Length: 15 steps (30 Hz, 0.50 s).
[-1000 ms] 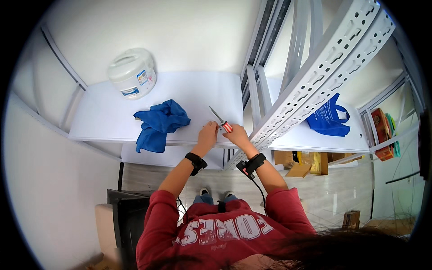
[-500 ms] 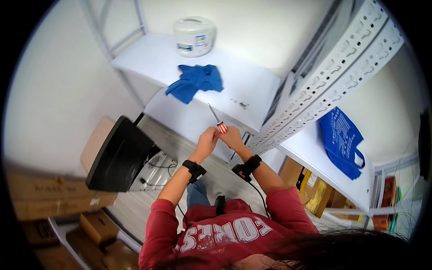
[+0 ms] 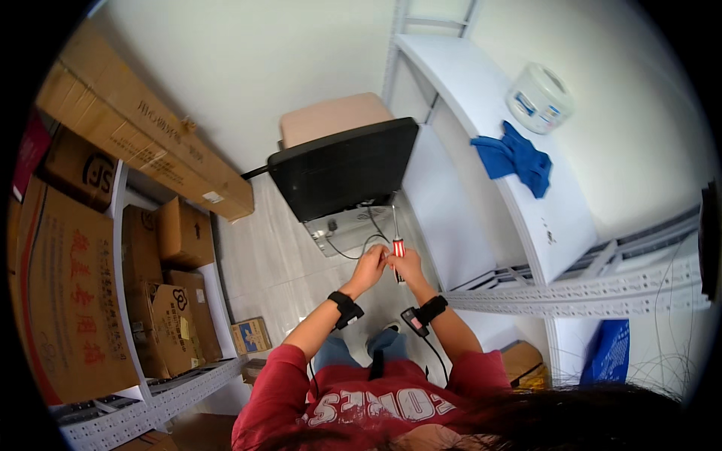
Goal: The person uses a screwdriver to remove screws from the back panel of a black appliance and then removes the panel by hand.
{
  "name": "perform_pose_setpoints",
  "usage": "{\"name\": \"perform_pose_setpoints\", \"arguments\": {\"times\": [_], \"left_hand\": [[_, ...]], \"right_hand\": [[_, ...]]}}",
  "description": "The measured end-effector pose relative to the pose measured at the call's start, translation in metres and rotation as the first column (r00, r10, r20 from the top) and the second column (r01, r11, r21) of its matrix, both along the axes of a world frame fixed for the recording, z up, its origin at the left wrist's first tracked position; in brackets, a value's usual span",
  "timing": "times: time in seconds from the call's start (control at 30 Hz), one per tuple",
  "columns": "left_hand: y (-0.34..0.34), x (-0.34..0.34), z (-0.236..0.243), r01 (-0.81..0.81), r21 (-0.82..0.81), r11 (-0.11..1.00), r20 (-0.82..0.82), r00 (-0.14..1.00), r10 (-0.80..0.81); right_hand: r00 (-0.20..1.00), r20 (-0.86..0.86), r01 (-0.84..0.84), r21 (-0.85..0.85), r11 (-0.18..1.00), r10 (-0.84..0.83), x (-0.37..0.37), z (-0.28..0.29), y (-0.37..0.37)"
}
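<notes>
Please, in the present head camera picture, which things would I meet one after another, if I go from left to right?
Large cardboard box → small box on the floor → left hand → red-and-white screwdriver, held in the right hand → blue cloth → blue bag.

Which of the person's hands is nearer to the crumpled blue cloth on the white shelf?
Right. The right hand, holding a red-and-white striped screwdriver, is left of and below the crumpled blue cloth in the picture; the left hand is farther left, beyond the right.
</notes>
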<state>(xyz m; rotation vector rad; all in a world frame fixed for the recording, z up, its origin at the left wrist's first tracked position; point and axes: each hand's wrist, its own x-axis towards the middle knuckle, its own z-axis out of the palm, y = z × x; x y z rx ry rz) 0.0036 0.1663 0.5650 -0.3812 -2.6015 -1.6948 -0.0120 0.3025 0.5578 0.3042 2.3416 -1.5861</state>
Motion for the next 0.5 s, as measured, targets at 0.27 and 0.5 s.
{"name": "perform_pose_setpoints", "arguments": {"times": [0.27, 0.5], "left_hand": [[-0.093, 0.029, -0.146, -0.32, 0.022, 0.947, 0.178, 0.934, 0.311], [-0.131, 0.018, -0.364, -0.473, 0.263, 0.841, 0.483, 0.819, 0.31]], "right_hand": [[0.969, -0.227, -0.083, 0.075, 0.994, 0.098, 0.021, -0.137, -0.113], [0.89, -0.387, -0.201, 0.146, 0.969, 0.243, 0.016, -0.323, -0.153]]}}
